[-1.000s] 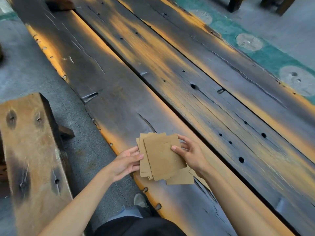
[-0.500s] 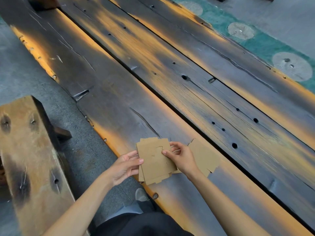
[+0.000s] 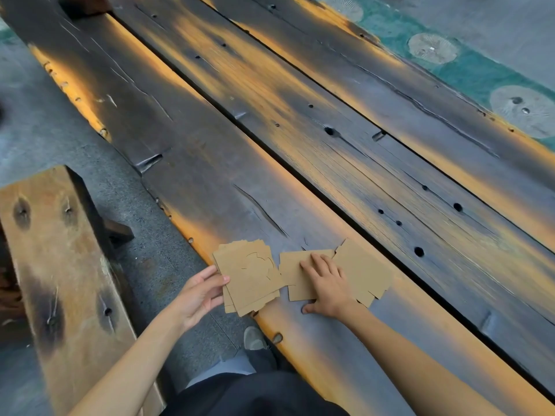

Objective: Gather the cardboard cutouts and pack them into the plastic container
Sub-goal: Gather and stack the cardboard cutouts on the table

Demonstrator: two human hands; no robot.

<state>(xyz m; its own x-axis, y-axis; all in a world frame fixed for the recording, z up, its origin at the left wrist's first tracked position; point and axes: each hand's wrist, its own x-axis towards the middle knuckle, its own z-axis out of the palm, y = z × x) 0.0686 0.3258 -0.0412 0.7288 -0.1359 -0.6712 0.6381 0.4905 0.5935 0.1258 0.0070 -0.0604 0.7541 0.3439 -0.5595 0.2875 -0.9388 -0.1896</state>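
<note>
Left hand (image 3: 199,291) pinches the stack (image 3: 247,279) at lower centre; right hand (image 3: 326,285) lies flat, fingers spread, on loose cutouts (image 3: 365,270) just right of it.

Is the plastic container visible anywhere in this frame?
No: only the stack of cutouts in the left hand, loose cutouts under the right hand, and the plank table show.

The right hand (image 3: 326,285) hides where the two loose cutouts (image 3: 365,270) meet; the stack (image 3: 250,276) hides the left fingertips.
</note>
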